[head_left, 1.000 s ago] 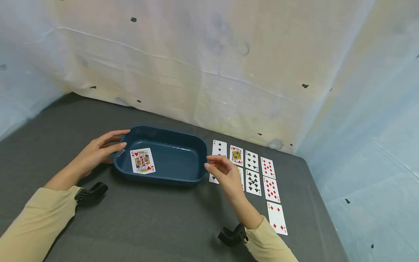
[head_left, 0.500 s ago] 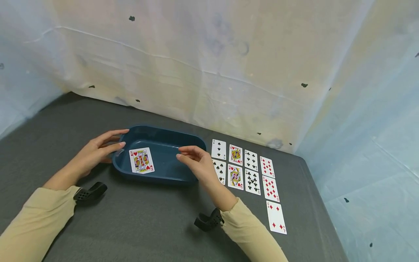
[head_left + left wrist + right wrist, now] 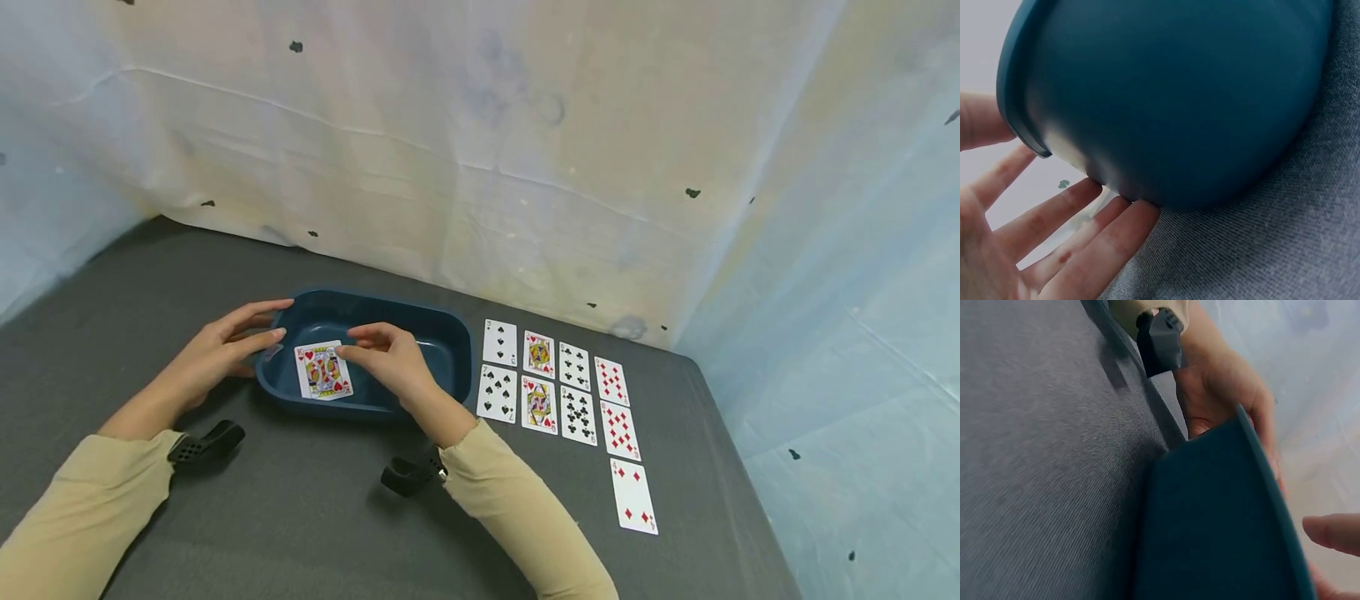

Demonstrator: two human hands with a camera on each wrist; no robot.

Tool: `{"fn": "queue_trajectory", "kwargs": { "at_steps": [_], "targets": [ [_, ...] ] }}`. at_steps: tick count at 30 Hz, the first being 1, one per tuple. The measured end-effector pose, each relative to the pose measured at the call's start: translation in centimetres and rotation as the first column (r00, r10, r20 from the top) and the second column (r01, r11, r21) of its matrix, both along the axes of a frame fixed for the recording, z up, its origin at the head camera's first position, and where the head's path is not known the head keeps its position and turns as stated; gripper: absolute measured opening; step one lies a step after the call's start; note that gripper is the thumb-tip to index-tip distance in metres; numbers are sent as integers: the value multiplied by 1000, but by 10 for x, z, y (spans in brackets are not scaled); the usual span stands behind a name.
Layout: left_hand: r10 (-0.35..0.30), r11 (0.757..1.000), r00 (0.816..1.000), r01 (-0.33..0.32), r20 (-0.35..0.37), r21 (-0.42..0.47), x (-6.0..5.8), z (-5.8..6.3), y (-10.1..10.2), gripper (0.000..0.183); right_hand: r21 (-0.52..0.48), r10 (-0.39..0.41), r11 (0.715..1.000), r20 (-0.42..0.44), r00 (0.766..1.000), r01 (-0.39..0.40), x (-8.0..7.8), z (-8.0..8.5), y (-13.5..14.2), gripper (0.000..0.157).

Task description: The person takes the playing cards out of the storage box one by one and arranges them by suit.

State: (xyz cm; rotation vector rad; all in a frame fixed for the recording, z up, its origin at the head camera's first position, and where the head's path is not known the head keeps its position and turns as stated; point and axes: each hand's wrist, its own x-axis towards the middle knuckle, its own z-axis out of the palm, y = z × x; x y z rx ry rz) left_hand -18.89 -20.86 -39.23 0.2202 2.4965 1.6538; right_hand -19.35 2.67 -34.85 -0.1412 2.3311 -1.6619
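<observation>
My left hand (image 3: pixel 202 354) holds the left end of a dark blue tub (image 3: pixel 457 358), thumb at the rim and fingers on the outer wall. In the left wrist view, several fingertips of that hand touch the tub's blue wall (image 3: pixel 1179 106). A king of hearts (image 3: pixel 318 375) lies face up in the tub, with edges of another card showing around it. Over the tub is my right hand (image 3: pixel 390 358), its thumb tip right at the king's upper right corner. The right wrist view shows its thumb (image 3: pixel 1335 532) and a finger apart beyond the tub's wall.
Playing cards lie face up in columns right of the tub: a three of spades (image 3: pixel 499 342), a seven of spades (image 3: pixel 497 393), a queen of hearts (image 3: pixel 539 406), several clubs and diamonds, with a four of diamonds (image 3: pixel 633 496) nearest. A pale curtain (image 3: pixel 450 150) hangs behind the dark grey table (image 3: pixel 300 517).
My right hand has moved left from the tub's right rim, across the tub, to the king of hearts. The cards it covered at right now show. My left hand stays at the left end.
</observation>
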Motion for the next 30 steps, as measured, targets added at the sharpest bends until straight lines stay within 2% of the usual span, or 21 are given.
{"fn": "queue_trajectory", "kwargs": {
  "at_steps": [8,12,19,22,26,30],
  "targets": [
    [-13,1000,1000,13,-3,15,0,0,-2,63,81,-30,996,69,997,25,-10,-9,-30,33],
    [-19,1000,1000,19,-7,19,1,1,-3,61,213,13,977,57,998,-25,-12,-11,-39,41],
    [-17,1000,1000,17,-10,26,1,0,-3,61,437,127,891,19,992,-122,-14,-13,-44,63],
    [-9,1000,1000,9,-8,24,0,-1,-3,61,536,148,834,11,989,-131,-15,-14,-46,72],
    [-4,1000,1000,4,-5,24,0,-1,-3,62,650,140,751,10,990,-113,-14,-14,-49,79],
    [-8,999,1000,8,-7,34,0,-1,-3,61,704,114,706,0,994,-81,-12,-14,-51,74]
  ]
}}
